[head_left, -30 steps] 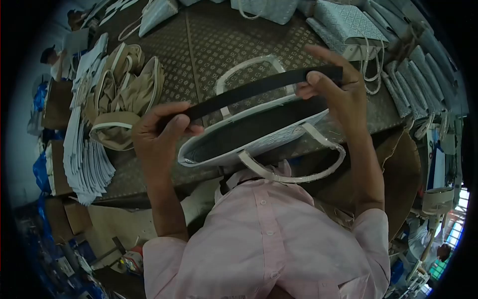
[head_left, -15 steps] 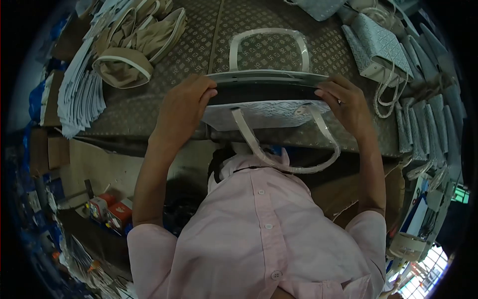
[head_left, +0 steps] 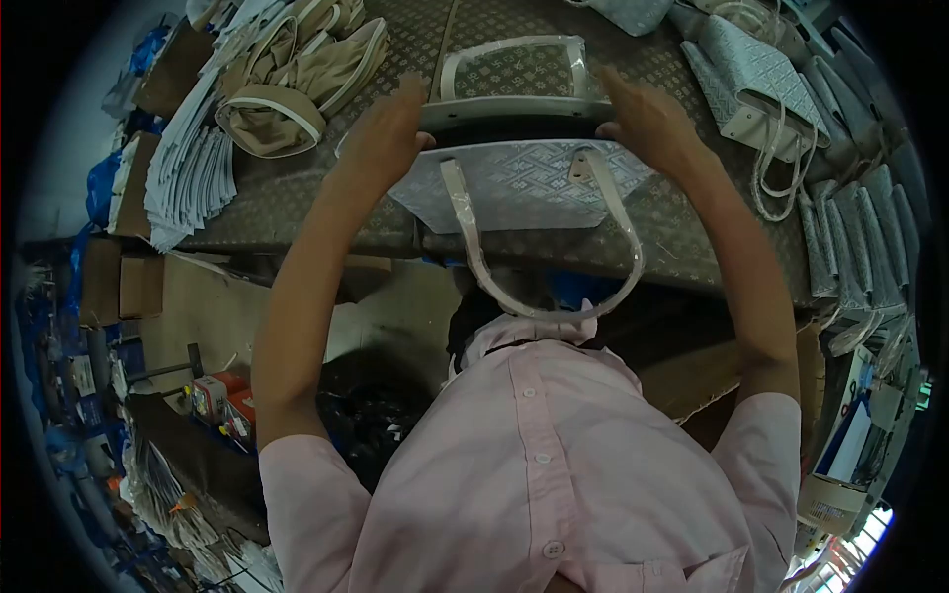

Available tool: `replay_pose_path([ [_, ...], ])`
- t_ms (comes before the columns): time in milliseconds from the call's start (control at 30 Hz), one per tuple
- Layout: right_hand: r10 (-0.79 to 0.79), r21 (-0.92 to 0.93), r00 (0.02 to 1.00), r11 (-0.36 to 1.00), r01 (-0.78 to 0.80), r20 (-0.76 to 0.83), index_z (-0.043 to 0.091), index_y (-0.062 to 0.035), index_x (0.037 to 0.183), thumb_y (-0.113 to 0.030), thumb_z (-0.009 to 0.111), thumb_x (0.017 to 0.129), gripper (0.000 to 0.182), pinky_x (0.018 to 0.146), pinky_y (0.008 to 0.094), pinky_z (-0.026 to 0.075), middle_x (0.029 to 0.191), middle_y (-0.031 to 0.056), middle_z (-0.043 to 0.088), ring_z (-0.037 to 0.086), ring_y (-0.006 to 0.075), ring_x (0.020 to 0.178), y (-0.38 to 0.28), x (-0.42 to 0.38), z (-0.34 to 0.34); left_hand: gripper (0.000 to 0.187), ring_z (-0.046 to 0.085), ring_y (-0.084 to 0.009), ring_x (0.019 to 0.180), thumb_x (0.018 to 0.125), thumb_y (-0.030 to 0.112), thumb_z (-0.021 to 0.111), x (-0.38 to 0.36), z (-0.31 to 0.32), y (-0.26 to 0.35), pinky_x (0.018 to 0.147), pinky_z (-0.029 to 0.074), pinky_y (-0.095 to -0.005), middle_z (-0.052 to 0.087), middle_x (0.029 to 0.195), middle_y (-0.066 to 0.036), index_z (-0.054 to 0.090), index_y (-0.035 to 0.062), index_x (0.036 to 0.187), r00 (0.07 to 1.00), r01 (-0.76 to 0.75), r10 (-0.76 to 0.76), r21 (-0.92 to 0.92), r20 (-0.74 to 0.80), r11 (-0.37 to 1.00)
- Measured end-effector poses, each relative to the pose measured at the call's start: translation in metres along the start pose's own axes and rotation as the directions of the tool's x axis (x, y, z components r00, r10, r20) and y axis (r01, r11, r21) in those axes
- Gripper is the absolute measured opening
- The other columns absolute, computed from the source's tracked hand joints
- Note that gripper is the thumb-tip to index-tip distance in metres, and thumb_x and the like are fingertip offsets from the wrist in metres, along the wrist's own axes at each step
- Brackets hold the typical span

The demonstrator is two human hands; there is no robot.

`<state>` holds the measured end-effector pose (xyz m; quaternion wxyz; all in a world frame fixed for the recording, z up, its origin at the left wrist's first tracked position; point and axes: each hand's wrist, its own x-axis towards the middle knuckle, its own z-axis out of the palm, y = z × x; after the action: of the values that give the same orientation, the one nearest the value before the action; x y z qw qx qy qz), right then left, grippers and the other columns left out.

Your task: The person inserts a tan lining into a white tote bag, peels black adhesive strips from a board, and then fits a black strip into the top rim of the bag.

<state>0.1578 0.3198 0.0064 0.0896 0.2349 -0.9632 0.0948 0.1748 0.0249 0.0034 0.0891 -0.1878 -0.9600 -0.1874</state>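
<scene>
A white-and-grey patterned handbag (head_left: 524,183) stands at the near edge of the table, its mouth open and dark inside. One pale strap handle (head_left: 469,227) hangs forward over the table edge; the other handle (head_left: 514,43) lies on the far side. My left hand (head_left: 386,138) is at the bag's left upper corner, thumb inside the rim and fingers stretched beyond it. At the right upper corner, my right hand (head_left: 652,124) takes a matching hold. The fingertips are slightly blurred.
Beige fabric pieces with white trim (head_left: 287,94) and a stack of white strips (head_left: 188,188) lie on the left. To the right are another patterned bag (head_left: 756,84) and a row of folded silvery bags (head_left: 860,237). The patterned table covering (head_left: 672,232) ends near my body.
The handbag tilts so more of its front panel shows. My hands have shifted from pinching the rim to straddling its corners with fingers straighter. The view has shifted slightly.
</scene>
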Motion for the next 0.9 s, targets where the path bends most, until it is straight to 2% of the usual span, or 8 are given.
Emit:
replay_pose_path([
  [33, -0.099, -0.022, 0.994, 0.995, 0.098, -0.05, 0.053, -0.0049, 0.11, -0.015, 0.071, 0.07, 0.045, 0.068, 0.0423, 0.047, 0.079, 0.0195, 0.062, 0.06, 0.0359, 0.078, 0.004, 0.001, 0.005, 0.042, 0.055, -0.0413, 0.079, 0.065, 0.002, 0.071, 0.003, 0.0, -0.001, 0.063, 0.043, -0.0473, 0.057, 0.076, -0.021, 0.038, 0.0013, 0.092, 0.998, -0.059, 0.058, 0.063, 0.017, 0.996],
  [167, -0.126, -0.001, 0.992, 0.992, 0.126, 0.0, 0.06, -0.0004, 0.093, -0.014, 0.07, 0.069, 0.029, 0.072, 0.042, 0.046, 0.083, 0.0195, 0.061, 0.059, 0.0355, 0.082, 0.012, 0.007, 0.009, 0.038, 0.056, -0.0397, 0.078, 0.065, 0.003, 0.07, 0.008, 0.011, -0.011, 0.063, 0.044, -0.0479, 0.057, 0.078, -0.02, 0.041, 0.0004, 0.089, 0.984, -0.172, 0.178, 0.222, -0.009, 0.96],
  [267, -0.101, -0.015, 0.994, 0.995, 0.102, 0.047, 0.06, 0.0006, 0.087, -0.015, 0.07, 0.069, 0.025, 0.072, 0.0416, 0.047, 0.082, 0.0196, 0.061, 0.059, 0.0351, 0.082, 0.011, 0.01, 0.005, 0.033, 0.056, -0.0381, 0.078, 0.065, 0.003, 0.068, 0.006, 0.016, -0.015, 0.063, 0.045, -0.0472, 0.057, 0.078, -0.019, 0.043, 0.0009, 0.087, 0.965, -0.227, 0.253, 0.26, -0.071, 0.939],
  [400, -0.125, -0.064, 0.992, 0.99, 0.125, 0.003, 0.06, 0.0006, 0.082, -0.017, 0.07, 0.07, 0.024, 0.069, 0.0422, 0.047, 0.079, 0.0196, 0.061, 0.06, 0.0355, 0.079, 0.013, 0.014, 0.008, 0.026, 0.057, -0.0375, 0.078, 0.066, 0.002, 0.066, 0.008, 0.02, -0.018, 0.064, 0.046, -0.0467, 0.057, 0.077, -0.019, 0.046, 0.0017, 0.083, 0.937, -0.275, 0.322, 0.28, -0.138, 0.92],
  [467, -0.097, -0.08, 0.994, 0.992, 0.1, 0.042, 0.058, 0.0009, 0.082, -0.016, 0.071, 0.068, 0.025, 0.069, 0.0418, 0.05, 0.082, 0.0189, 0.061, 0.061, 0.0341, 0.081, 0.009, 0.016, 0.006, 0.013, 0.057, -0.0381, 0.077, 0.071, 0.003, 0.059, 0.01, 0.02, -0.013, 0.065, 0.046, -0.0476, 0.057, 0.078, -0.019, 0.049, 0.0015, 0.08, 0.954, -0.213, 0.262, 0.281, -0.148, 0.936],
  [500, -0.093, -0.083, 0.995, 0.992, 0.096, 0.04, 0.058, 0.0009, 0.082, -0.016, 0.071, 0.068, 0.025, 0.069, 0.0418, 0.05, 0.082, 0.0189, 0.061, 0.061, 0.0341, 0.081, 0.009, 0.015, 0.005, 0.013, 0.057, -0.0381, 0.077, 0.071, 0.003, 0.059, 0.013, 0.022, -0.013, 0.065, 0.046, -0.0476, 0.057, 0.078, -0.019, 0.049, 0.0015, 0.08, 0.952, -0.217, 0.266, 0.28, -0.15, 0.935],
  [567, -0.134, -0.066, 0.991, 0.989, 0.133, -0.014, 0.06, 0.0017, 0.076, -0.018, 0.07, 0.07, 0.023, 0.066, 0.0426, 0.048, 0.073, 0.02, 0.061, 0.06, 0.0357, 0.074, 0.007, 0.015, 0.004, 0.004, 0.058, -0.0391, 0.076, 0.074, 0.003, 0.052, 0.017, 0.023, -0.014, 0.065, 0.046, -0.0481, 0.058, 0.078, -0.02, 0.052, 0.0011, 0.078, 0.974, -0.137, 0.186, 0.315, -0.13, 0.939],
  [900, -0.11, -0.036, 0.993, 0.993, 0.109, -0.029, 0.059, 0.002, 0.079, -0.018, 0.07, 0.069, 0.025, 0.067, 0.0428, 0.048, 0.075, 0.0204, 0.061, 0.06, 0.0363, 0.074, 0.008, 0.016, 0.009, 0.005, 0.06, -0.0406, 0.074, 0.074, 0.002, 0.049, 0.015, 0.021, 0.001, 0.064, 0.048, -0.0478, 0.06, 0.078, -0.022, 0.054, -0.0007, 0.074, 0.981, -0.071, 0.124, 0.312, -0.151, 0.947],
])
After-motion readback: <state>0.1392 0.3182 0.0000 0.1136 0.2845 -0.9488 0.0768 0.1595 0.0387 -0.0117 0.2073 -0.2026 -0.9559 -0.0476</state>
